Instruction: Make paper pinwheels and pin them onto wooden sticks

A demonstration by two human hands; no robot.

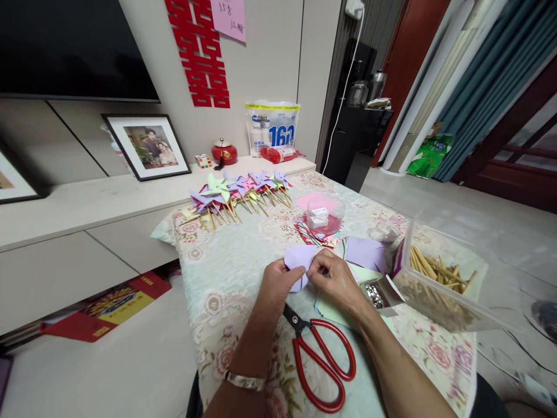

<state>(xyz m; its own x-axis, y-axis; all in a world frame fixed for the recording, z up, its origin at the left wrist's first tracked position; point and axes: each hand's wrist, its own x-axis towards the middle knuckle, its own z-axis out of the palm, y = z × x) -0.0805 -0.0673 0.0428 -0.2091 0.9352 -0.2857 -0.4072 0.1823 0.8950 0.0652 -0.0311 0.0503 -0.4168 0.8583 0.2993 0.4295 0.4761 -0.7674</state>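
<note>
A piece of purple paper (300, 255) with cut edges is held up over the table, between my two hands. My left hand (278, 284) grips its lower left part, thumb on top. At its right side, my right hand (333, 276) is closed in a pinch against the paper; whether something small sits between those fingertips is hidden. Below the hands lie scissors (319, 360) with red handles, their blade tips covered by my left hand. Close to my right wrist is a small open box (383, 295) of shiny metal pieces, beside green paper sheets (335, 310).
Finished paper pinwheels (237, 191) on sticks lie at the far left of the table. A round clear container (335, 212) stands behind my hands. More purple sheets (365, 253) lie to the right, near a clear plastic bin (435, 305) of wooden sticks (439, 273).
</note>
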